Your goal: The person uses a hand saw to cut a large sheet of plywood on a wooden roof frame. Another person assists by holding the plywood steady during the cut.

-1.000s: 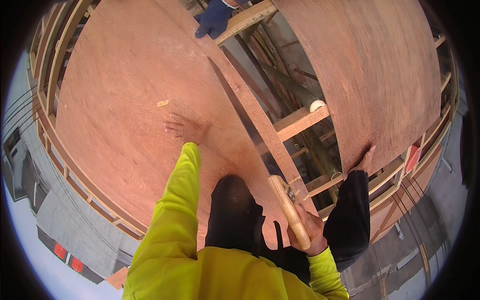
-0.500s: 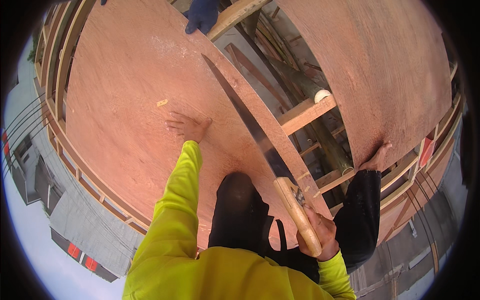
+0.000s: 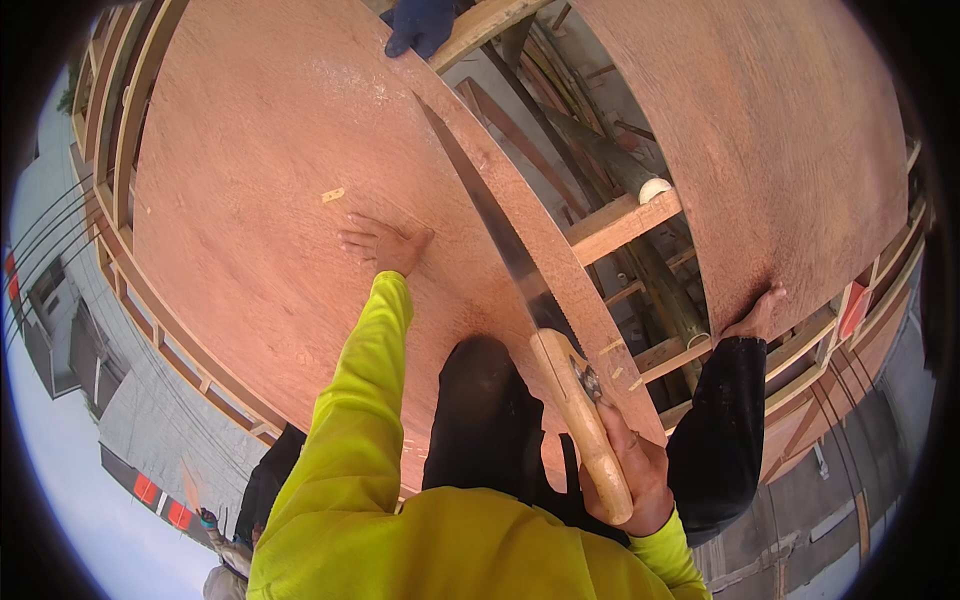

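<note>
My right hand [image 3: 635,465] is wrapped round the pale wooden handle of a handsaw [image 3: 508,240]. The long dark blade lies low across a reddish-brown plywood sheet [image 3: 250,120], near and roughly along its right edge. Pale dust marks the sheet beyond the tip. Flat on that same sheet, fingers spread, rests my left hand [image 3: 385,243], left of the blade. A small tan wood chip [image 3: 333,195] lies just beyond it. My knee presses on the plywood between my arms. At the sheet's far edge a co-worker's hand in a dark blue glove [image 3: 418,25] touches the wood.
Right of a gap is another plywood sheet [image 3: 770,130], with my bare foot [image 3: 757,312] at its near edge. A timber joist [image 3: 625,225] crosses the gap, with poles lower down. Wooden framing [image 3: 125,150] curves along the left. Another person [image 3: 228,560] appears at lower left.
The saw handle has shifted slightly left and away from me, with my right hand still round it. A person has come into view at lower left. My left hand stays flat on the plywood.
</note>
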`<state>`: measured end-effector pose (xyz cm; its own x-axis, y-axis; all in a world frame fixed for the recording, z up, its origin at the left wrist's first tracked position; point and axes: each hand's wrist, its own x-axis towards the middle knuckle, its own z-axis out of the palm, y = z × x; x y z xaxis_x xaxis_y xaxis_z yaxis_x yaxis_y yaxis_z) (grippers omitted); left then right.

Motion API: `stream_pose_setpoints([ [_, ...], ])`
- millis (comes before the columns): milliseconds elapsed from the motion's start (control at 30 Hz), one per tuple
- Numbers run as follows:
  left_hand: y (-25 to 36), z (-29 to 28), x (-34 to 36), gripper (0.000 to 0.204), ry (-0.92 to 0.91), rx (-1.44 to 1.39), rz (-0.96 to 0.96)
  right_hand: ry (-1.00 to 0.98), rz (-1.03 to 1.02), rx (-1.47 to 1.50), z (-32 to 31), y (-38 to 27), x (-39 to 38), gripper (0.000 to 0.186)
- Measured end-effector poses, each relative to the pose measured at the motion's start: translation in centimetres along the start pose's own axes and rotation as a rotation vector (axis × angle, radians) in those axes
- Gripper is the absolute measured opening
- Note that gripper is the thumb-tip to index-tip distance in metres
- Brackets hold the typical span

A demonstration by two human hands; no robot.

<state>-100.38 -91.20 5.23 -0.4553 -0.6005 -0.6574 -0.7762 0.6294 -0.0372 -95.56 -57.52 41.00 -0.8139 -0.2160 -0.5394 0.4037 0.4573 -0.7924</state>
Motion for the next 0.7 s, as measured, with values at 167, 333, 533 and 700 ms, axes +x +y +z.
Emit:
stream_pose_setpoints([
  [167,1.7,-0.5,0.2,0.155,0.008,0.019,-0.022,-0.046,0.114,0.03,0.4,-2.4,2.6,0.071],
  [333,2.5,-0.8,0.3,0.154,-0.044,0.01,-0.047,0.057,0.083,-0.15,0.3,-8.2,2.1,0.068],
  [533,2.5,-0.9,-0.1,0.161,-0.095,0.057,-0.076,0.016,0.169,-0.153,2.4,-12.1,6.1,0.066],
  [700,2.6,-0.7,-0.4,0.16,-0.14,0.212,-0.092,0.023,0.2,-0.227,2.1,-15.8,4.2,0.069],
])
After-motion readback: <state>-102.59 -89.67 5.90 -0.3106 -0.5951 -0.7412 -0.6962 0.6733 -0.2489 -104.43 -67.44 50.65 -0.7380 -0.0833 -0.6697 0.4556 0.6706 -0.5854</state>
